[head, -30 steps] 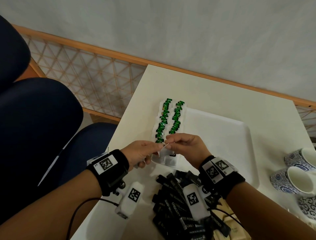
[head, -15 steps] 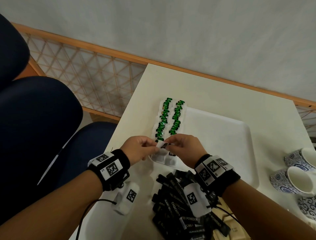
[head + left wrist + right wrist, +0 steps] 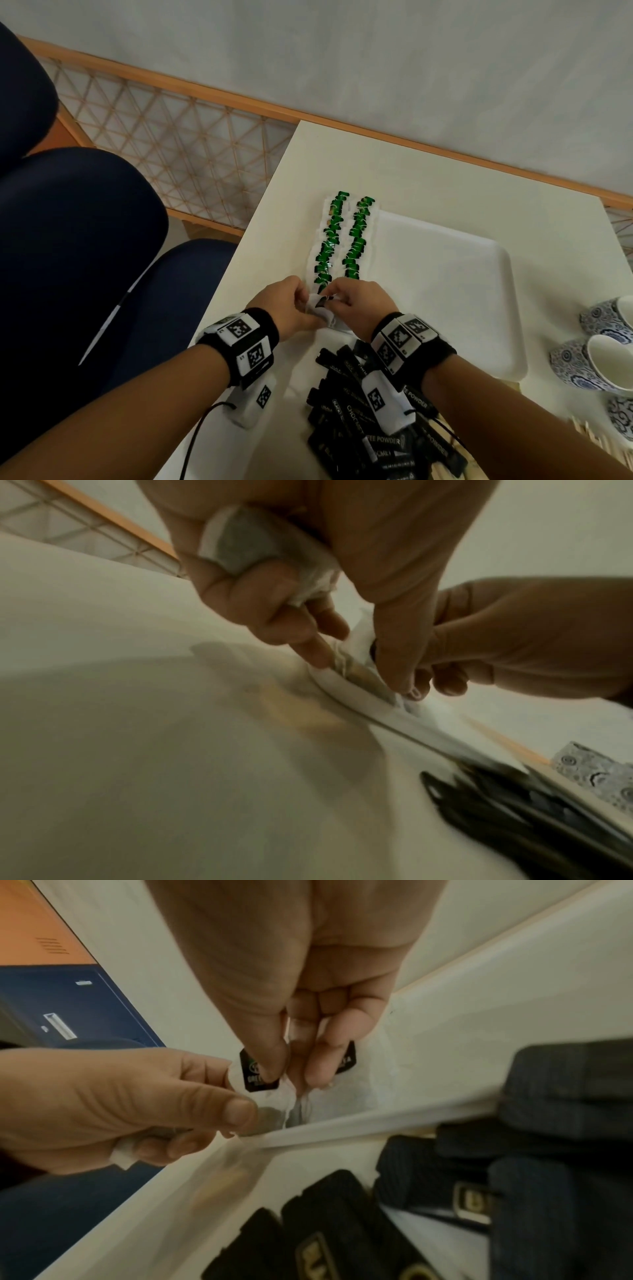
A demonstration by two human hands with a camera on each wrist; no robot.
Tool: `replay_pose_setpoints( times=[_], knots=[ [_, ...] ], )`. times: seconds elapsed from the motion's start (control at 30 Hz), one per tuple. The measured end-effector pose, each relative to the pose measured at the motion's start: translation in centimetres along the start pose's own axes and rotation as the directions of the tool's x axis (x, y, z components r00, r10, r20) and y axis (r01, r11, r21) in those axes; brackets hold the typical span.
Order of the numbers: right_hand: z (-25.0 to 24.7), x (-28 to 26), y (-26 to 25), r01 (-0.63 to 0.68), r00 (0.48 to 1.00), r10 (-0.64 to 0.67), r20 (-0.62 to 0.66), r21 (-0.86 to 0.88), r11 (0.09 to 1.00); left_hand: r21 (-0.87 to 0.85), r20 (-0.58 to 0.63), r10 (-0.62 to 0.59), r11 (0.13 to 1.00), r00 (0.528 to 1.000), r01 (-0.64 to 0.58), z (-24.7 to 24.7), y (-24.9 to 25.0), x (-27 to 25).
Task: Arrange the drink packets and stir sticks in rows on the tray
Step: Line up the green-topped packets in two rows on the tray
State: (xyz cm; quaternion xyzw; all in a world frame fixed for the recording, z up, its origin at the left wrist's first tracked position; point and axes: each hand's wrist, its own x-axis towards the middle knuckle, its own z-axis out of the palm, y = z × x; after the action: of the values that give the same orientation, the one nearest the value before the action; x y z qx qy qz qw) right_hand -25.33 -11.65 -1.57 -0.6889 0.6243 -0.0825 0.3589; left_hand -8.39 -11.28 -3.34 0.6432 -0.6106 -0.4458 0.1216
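The hands have dropped lower than a second ago. Then they held a tea bag (image 3: 317, 306) up in the air between them. Now the bag sits right at the near left corner of the tray (image 3: 445, 274), at about 7 o'clock on it. I think it is about to be put down at the near end of the rows of tea bags (image 3: 339, 240). Those two rows run along the tray's 9 o'clock side, from 12 down toward 6.

The left hand (image 3: 287, 305) pinches the bag's edge with thumb and first finger. Its other fingers curl round one more bag. The right hand (image 3: 359, 305) pinches the string and paper by the little black tag (image 3: 255, 1079), with thumb and fingertips pressed together.

The tag is blurry, but it may say "GREEN TEA".

A pile of black packets (image 3: 352, 418) lies on the table at 6 o'clock, not on the tray yet. I can read "BLACK", "CHOC" and "POWDER" on them. The stir sticks (image 3: 596, 442) wait at 4 o'clock, beside the cups (image 3: 603, 363).
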Motion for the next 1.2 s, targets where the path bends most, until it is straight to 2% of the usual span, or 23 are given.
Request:
replay_pose_setpoints(
  times=[0.1, 0.27, 0.33, 0.5, 0.77, 0.83, 0.9, 0.97, 1.07, 1.13, 1.2],
  knots=[
    [-0.1, -0.1, 0.3, 0.001, 1.000, -0.001, -0.009, 0.011, 1.000, 0.120, 0.002, 0.003, 0.993, 1.000, -0.003, 0.4, 0.5, 0.4],
    [-0.6, -1.1, 2.1, 0.032, 0.991, -0.038, -0.127, -0.046, 0.998, 0.101, -0.018, -0.037, 0.994, 0.999, 0.039, 0.4, 0.7, 0.5],
    [-0.7, -1.9, 2.6, 0.034, 0.995, -0.040, -0.089, -0.062, 0.997, 0.104, -0.018, -0.051, 0.993, 0.999, 0.053, 0.4, 0.7, 0.5],
    [-0.7, -3.0, 2.6, 0.079, 0.991, -0.070, 0.112, -0.077, 0.994, 0.065, -0.013, -0.066, 0.996, 0.998, 0.067, 0.1, 0.6, 0.5],
    [-0.6, -2.5, 2.1, 0.095, 0.991, -0.080, 0.105, -0.146, 0.985, 0.087, -0.027, -0.120, 0.989, 0.992, 0.122, -0.7, -0.5, 0.5],
    [-0.7, -2.6, 1.9, 0.102, 0.993, -0.094, 0.074, -0.114, 0.988, 0.027, -0.051, -0.123, 0.992, 0.991, 0.124, -0.9, -0.3, 0.2],
    [-1.0, -2.8, 1.6, 0.107, 0.994, -0.107, 0.008, -0.023, 0.994, -0.154, -0.109, -0.105, 0.984, 0.988, 0.088, -1.3, 0.2, -0.1],
    [-1.2, -2.8, 0.8, 0.109, 0.993, -0.104, -0.059, 0.087, 0.990, -0.389, -0.057, -0.116, 0.917, 0.992, 0.085, -2.0, 1.3, -0.5],
    [-1.5, -2.6, -0.8, 0.133, 0.988, -0.112, -0.108, 0.219, 0.967, -0.682, 0.165, -0.182, 0.689, 0.969, 0.245, -2.8, 3.0, -1.1],
    [-1.5, -2.5, -1.8, 0.161, 0.985, -0.143, -0.092, 0.226, 0.961, -0.746, 0.246, -0.180, 0.592, 0.952, 0.305, -2.8, 3.8, -1.3],
    [-1.4, -2.3, -2.5, 0.175, 0.983, -0.164, -0.077, 0.175, 0.969, -0.756, 0.285, -0.152, 0.572, 0.946, 0.319, -2.6, 4.5, -1.5]
  ],
)
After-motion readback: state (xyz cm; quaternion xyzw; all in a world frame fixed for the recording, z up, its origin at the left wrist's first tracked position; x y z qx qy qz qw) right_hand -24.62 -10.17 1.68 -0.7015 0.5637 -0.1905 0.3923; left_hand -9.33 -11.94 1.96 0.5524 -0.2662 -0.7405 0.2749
